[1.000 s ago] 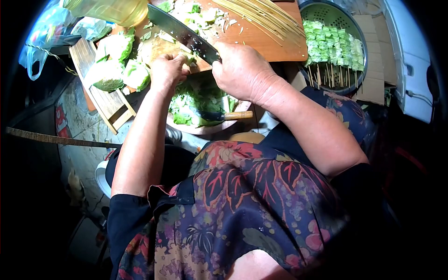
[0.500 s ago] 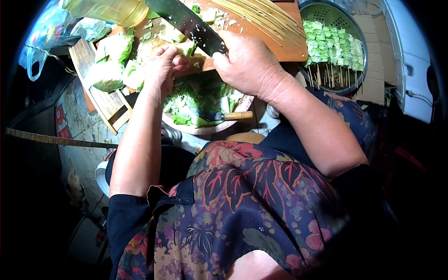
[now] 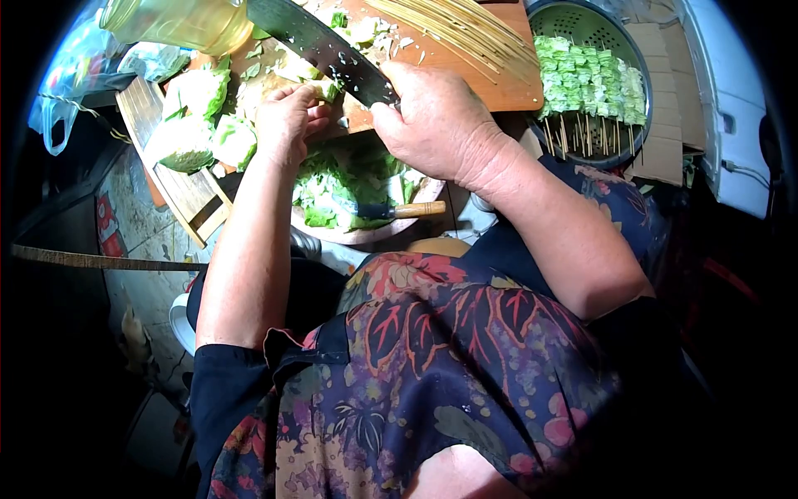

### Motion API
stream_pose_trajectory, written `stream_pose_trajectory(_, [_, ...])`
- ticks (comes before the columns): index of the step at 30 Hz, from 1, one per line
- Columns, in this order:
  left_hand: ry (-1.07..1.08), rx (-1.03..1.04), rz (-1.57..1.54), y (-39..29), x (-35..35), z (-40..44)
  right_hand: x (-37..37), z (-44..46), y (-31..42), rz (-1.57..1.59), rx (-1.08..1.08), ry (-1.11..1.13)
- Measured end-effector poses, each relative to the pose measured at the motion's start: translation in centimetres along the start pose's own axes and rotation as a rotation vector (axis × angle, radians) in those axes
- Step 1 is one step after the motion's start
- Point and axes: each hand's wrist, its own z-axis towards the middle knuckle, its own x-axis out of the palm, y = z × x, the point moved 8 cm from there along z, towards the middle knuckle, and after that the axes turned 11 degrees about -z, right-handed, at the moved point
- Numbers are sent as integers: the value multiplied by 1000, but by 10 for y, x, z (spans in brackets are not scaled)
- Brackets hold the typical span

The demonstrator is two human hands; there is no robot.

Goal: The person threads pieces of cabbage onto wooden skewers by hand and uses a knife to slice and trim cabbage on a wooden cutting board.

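My right hand (image 3: 436, 116) is closed around the handle of a broad cleaver (image 3: 320, 50), whose dark blade is flecked with pale scraps and points up and left over the cutting board (image 3: 490, 91). Curled at the board's near edge, my left hand (image 3: 287, 121) pinches a small piece of cabbage (image 3: 328, 88) beside the blade. Cabbage halves and wedges (image 3: 181, 143) lie left of that hand. Below both hands, a bowl (image 3: 374, 239) holds chopped leaves, and a wooden-handled knife (image 3: 416, 209) rests across its rim.
Bamboo skewers (image 3: 457, 33) lie across the board's upper right. At right, a metal colander (image 3: 582, 21) holds skewered cabbage squares (image 3: 590, 79). A jar of yellowish liquid (image 3: 179, 23) is at upper left, near a plastic bag (image 3: 58, 116) and a slatted wooden piece (image 3: 162, 166).
My left fingers have closed on the small cabbage piece near the blade. The cleaver and right hand have shifted slightly left, and the whole view has moved a little.
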Motion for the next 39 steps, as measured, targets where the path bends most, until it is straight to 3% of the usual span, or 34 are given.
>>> stream_pose_trajectory(39, [-58, 108, -138, -7, 0, -5, -2, -5, 4, 3, 5, 6])
